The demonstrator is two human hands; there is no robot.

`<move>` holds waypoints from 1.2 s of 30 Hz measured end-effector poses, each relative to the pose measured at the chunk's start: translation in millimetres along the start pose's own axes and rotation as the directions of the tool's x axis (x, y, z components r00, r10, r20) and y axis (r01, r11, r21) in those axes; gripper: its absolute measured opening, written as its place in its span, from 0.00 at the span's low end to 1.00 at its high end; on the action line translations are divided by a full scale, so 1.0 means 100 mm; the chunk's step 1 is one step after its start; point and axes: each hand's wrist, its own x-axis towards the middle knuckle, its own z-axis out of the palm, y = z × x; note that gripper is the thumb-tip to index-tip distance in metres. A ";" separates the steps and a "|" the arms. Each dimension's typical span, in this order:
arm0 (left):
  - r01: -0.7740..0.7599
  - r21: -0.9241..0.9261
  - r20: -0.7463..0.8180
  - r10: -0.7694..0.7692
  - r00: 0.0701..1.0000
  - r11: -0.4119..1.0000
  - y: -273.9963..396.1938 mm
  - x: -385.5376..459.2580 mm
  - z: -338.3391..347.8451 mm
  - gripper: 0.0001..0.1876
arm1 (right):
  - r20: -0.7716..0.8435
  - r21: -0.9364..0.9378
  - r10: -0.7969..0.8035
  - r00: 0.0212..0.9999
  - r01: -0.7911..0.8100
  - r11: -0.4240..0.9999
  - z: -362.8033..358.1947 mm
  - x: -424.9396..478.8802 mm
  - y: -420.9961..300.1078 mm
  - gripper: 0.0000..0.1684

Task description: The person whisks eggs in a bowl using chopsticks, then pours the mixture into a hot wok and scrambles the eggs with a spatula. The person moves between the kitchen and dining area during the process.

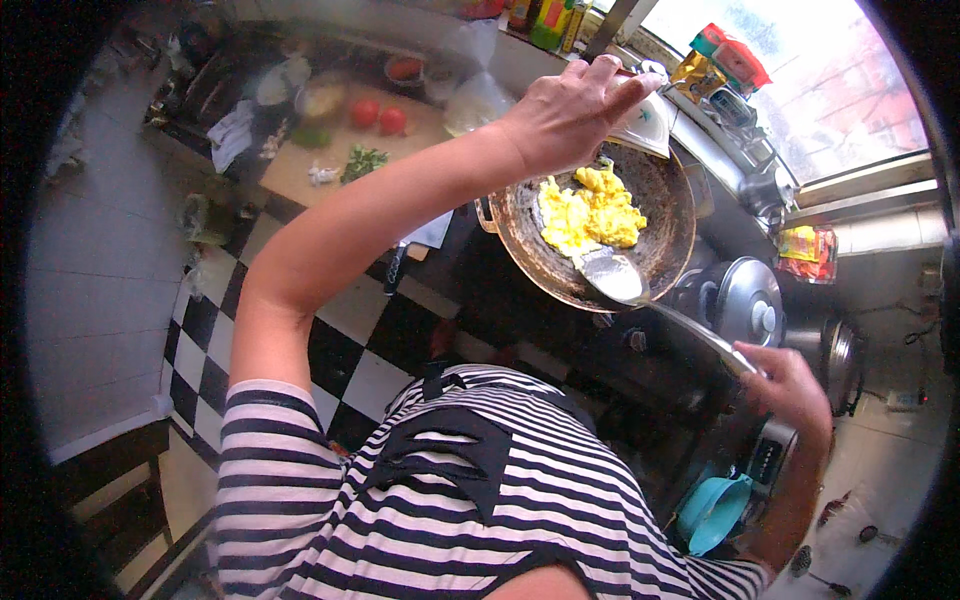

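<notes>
Before me is a worn wok [517,251] with yellow scrambled eggs [596,210] in its middle. My right hand [787,382] grips the handle of a metal cooking spatula [694,326]. The spatula's blade lies inside the wok's near side, at the edge of the eggs. My left hand [562,112] reaches over the wok's far side, with its fingers curled at a white dish [646,127] with a green motif. That dish is tilted and overlaps the wok's far rim. My hand covers part of it, and the fingertips are partly hidden.
A cutting board [289,169] at left bears tomatoes [379,116], chopped greens [364,163] and garlic [322,175]. A knife [397,266] lies at the counter's edge. Right of the wok stands a lidded pot [748,300]. A turquoise basin [716,514] is near my right forearm. Packets [727,60] line the windowsill.
</notes>
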 end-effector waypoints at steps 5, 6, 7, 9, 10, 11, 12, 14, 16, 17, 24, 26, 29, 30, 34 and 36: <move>0.021 0.000 -0.034 -0.021 0.999 1.000 0.00 -0.02 -0.03 0.36 | 0.105 -0.166 -0.039 0.994 0.057 0.985 0.01 0.38 -0.25 0.26; 0.031 -0.005 -0.029 -0.031 0.999 1.000 0.01 -0.01 -0.05 0.36 | 0.054 -0.129 -0.073 0.996 0.079 0.988 0.19 0.52 -0.14 0.27; 0.038 -0.012 -0.025 -0.038 0.999 0.999 0.03 0.00 -0.06 0.36 | 0.000 -0.092 -0.103 0.995 0.103 0.990 0.40 0.65 -0.03 0.27; 0.062 0.012 -0.008 -0.061 0.998 0.998 0.01 -0.01 -0.09 0.37 | -0.127 0.097 -0.165 0.978 0.178 0.979 0.84 1.00 0.15 0.28; 0.068 -0.004 -0.009 -0.068 0.998 0.998 0.03 0.02 -0.13 0.36 | -0.190 0.125 -0.168 0.967 0.194 0.973 1.03 1.14 0.21 0.28; 0.072 -0.017 -0.008 -0.072 0.997 0.997 0.04 0.05 -0.17 0.36 | -0.252 0.155 -0.172 0.952 0.215 0.964 1.18 1.27 0.26 0.28; 0.042 -0.026 -0.024 -0.043 0.999 0.999 0.01 0.07 -0.17 0.35 | -0.300 0.220 -0.164 0.940 0.235 0.947 1.31 1.40 0.32 0.29; 0.048 0.014 -0.014 -0.048 0.999 0.999 -0.03 0.11 -0.23 0.35 | -0.438 0.076 -0.228 0.869 0.289 0.954 1.33 1.52 0.27 0.28; 0.066 0.026 0.011 -0.066 0.998 0.998 -0.04 0.12 -0.31 0.35 | -0.547 -0.097 -0.309 0.778 0.308 0.947 1.26 1.50 0.17 0.25; 0.058 0.041 0.002 -0.059 0.998 0.997 -0.06 0.15 -0.33 0.36 | -0.590 -0.170 -0.338 0.733 0.296 0.940 1.17 1.47 0.10 0.24; 0.069 0.051 -0.001 -0.069 0.998 0.996 -0.09 0.13 -0.33 0.39 | -0.596 -0.534 -0.530 0.603 0.194 0.823 0.97 1.00 -0.06 0.27; 0.066 0.050 0.014 -0.066 0.998 0.997 -0.13 0.09 -0.23 0.39 | -0.586 -0.590 -0.545 0.600 0.145 0.794 1.15 0.90 -0.06 0.27; 0.056 0.022 0.007 -0.056 0.998 0.998 -0.12 0.09 -0.18 0.39 | -0.594 -0.651 -0.581 0.557 0.092 0.754 1.40 0.77 0.04 0.28; 0.061 0.018 0.001 -0.061 0.998 0.998 -0.12 0.09 -0.15 0.39 | -0.592 -0.658 -0.580 0.559 0.081 0.749 1.46 0.72 0.06 0.28; 0.050 0.007 -0.009 -0.050 0.999 0.999 -0.14 0.08 -0.08 0.38 | -0.603 -0.660 -0.545 0.583 0.019 0.751 1.54 0.46 0.12 0.28; 0.051 0.020 0.011 -0.052 0.999 0.998 -0.13 0.09 -0.07 0.37 | -0.627 -0.646 -0.524 0.576 -0.008 0.763 1.54 0.35 0.19 0.28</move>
